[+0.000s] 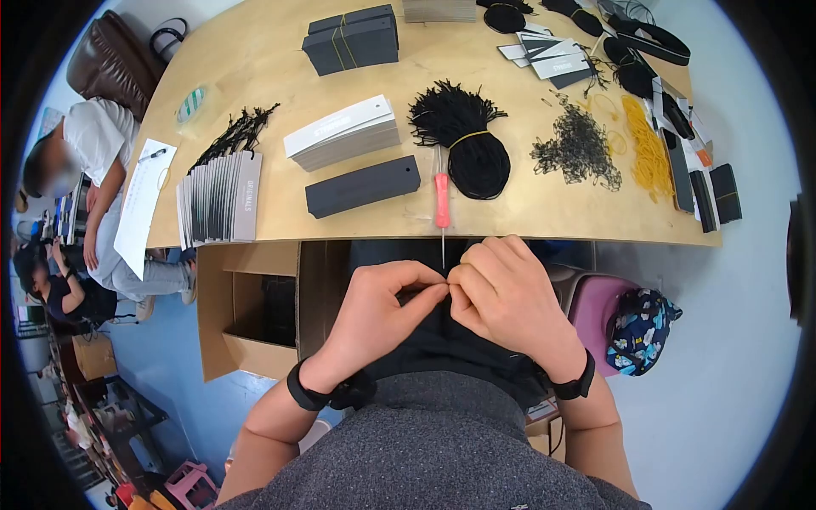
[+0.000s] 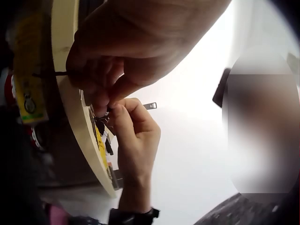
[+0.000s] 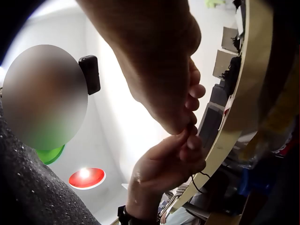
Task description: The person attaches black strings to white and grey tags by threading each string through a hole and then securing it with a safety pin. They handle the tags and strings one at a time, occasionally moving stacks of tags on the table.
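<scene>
In the head view, the left hand (image 1: 382, 310) and right hand (image 1: 514, 297) meet at their fingertips just off the table's near edge. A thin black cord (image 3: 200, 176) hangs out of the left hand (image 3: 164, 164) in the right wrist view. Thumb and index finger of each hand pinch at one spot, where a small dark bit of cord shows; its exact shape is hidden. Just beyond the fingertips, a red-handled tool (image 1: 441, 201) lies on the table, its thin metal shaft jutting over the edge toward them.
On the table (image 1: 280, 225) are a bundle of black cords (image 1: 478, 166), white tags (image 1: 344, 136), a dark stack (image 1: 364, 185), corded tags (image 1: 221, 200), black pins (image 1: 578, 144) and yellow bands (image 1: 646, 149). An open carton (image 1: 255, 353) stands below; two people sit at left.
</scene>
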Demonstrator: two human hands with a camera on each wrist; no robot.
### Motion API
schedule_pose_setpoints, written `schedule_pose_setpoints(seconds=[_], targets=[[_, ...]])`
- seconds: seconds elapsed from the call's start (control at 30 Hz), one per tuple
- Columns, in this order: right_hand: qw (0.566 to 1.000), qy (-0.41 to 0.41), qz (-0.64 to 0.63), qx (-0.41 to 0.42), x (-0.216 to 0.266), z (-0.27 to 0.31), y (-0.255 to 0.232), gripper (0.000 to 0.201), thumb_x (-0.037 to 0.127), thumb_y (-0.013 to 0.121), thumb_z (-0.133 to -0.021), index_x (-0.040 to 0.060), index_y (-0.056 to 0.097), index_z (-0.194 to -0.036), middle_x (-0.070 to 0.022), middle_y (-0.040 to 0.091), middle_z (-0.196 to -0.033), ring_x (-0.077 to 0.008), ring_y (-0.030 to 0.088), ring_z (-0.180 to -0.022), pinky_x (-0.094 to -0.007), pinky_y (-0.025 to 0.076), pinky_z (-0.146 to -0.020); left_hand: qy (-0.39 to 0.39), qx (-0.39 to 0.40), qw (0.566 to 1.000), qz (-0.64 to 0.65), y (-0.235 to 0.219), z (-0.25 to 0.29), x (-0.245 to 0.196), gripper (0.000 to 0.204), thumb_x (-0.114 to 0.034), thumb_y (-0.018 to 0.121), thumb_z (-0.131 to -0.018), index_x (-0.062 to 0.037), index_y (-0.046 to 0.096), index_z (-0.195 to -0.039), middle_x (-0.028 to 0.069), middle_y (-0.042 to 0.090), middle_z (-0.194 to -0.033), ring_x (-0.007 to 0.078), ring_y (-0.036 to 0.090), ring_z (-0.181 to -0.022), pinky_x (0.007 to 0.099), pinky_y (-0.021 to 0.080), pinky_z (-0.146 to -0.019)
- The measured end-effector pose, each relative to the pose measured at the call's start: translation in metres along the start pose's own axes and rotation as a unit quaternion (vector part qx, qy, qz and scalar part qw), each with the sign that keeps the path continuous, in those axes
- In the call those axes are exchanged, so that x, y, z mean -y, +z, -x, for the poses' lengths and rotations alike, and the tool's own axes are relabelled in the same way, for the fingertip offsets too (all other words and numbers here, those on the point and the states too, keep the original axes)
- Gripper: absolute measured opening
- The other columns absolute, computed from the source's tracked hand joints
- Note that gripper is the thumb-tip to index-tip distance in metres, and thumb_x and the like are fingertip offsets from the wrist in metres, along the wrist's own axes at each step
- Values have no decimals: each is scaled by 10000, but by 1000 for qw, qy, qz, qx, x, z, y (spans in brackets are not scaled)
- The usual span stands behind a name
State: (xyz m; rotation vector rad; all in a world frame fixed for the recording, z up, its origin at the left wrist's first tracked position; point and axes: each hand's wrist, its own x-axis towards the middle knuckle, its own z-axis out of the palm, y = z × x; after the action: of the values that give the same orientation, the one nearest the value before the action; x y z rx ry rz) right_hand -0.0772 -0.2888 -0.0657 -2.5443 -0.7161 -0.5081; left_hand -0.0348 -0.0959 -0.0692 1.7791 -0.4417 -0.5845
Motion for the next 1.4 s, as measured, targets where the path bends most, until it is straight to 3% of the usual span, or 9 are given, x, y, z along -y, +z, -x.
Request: schedule_pose_setpoints(seconds=[0.03,0.2,0.27,0.37,0.7,0.87,0.93,1.03,1.4], targets=[[1000,24,-3,0,0,0,1,160,79,734,-715,45,628,-830,-56,526,-821,-228,560,-782,-358,450,-717,93,-45,990,-95,3,0,0,81,-46,696,-875,14,716,-926,41,701,-795,94,605,-687,247,474,-616],[988,105,-37,-104,6,0,-2,195,59,766,-735,63,657,-898,-61,581,-885,-238,591,-821,-353,458,-719,18,-48,999,-12,3,-2,1,81,-10,701,-863,18,710,-939,29,653,-823,88,593,-762,237,473,-700],[989,96,-48,-105,11,0,-7,206,61,773,-732,63,656,-902,-58,579,-880,-236,588,-809,-353,454,-710,-16,-37,984,175,4,-3,8,78,8,679,-891,31,706,-960,30,640,-899,93,586,-842,234,467,-772],[989,87,-52,-104,14,1,-6,214,65,786,-730,63,651,-897,-47,568,-862,-229,580,-789,-352,443,-692,-14,-25,977,210,3,-3,7,89,21,664,-908,40,704,-985,34,637,-943,101,580,-879,241,463,-815],[985,122,-53,-106,15,0,4,185,20,762,-732,61,614,-835,-51,547,-816,-239,582,-783,-351,449,-682,-16,-41,990,132,4,-2,8,117,16,697,-886,26,734,-997,12,605,-851,84,545,-807,232,437,-737],[980,145,-77,-113,14,0,9,206,-8,743,-703,57,571,-797,-63,518,-775,-250,584,-741,-351,466,-646,-29,-26,984,172,4,-2,6,147,-6,688,-903,17,737,-1039,7,588,-818,82,532,-771,235,435,-695],[944,236,-214,-91,13,2,9,201,-17,717,-699,38,558,-808,-75,524,-771,-229,575,-676,-327,474,-607,-45,-10,973,224,3,-2,5,149,-18,682,-912,17,735,-1047,7,586,-818,83,524,-765,238,432,-691],[920,262,-280,-78,9,1,2,187,-21,695,-704,25,553,-816,-79,535,-774,-196,556,-633,-298,472,-589,-60,10,958,280,3,-3,5,161,-42,670,-929,18,730,-1066,7,584,-822,85,507,-753,242,423,-686],[927,259,-255,-88,1,8,-2,185,-26,680,-683,21,542,-797,-72,538,-756,-182,545,-629,-292,465,-593,-61,6,956,287,2,-2,8,173,-101,666,-947,1,732,-1070,-37,575,-821,47,461,-740,213,399,-681]])
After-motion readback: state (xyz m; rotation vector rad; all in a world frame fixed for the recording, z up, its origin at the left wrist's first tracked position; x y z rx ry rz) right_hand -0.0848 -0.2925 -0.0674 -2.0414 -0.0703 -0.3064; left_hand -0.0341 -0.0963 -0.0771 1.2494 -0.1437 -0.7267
